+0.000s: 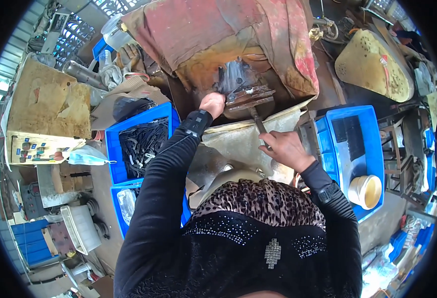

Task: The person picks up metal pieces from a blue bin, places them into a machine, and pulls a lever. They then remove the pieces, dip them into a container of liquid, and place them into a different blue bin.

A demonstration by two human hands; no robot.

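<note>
Right hand (289, 150): fingers wrapped around the lower part of a metal handle (257, 120), which runs up to a rust-brown metal fixture (250, 98). Left hand (213, 104): fingers curled, just left of the fixture; from where I stand I cannot tell whether it grips anything. Behind the fixture, a grimy recess sits beneath a stained red cloth (198, 32). Left of the person, a blue bin (110, 161) contains many thin black pieces (141, 141). To the right, a second blue bin (330, 149) bears a cream bucket (366, 192). Farther left stands a stained control box (47, 102), a blue face mask (90, 155) beside its knobs.
</note>
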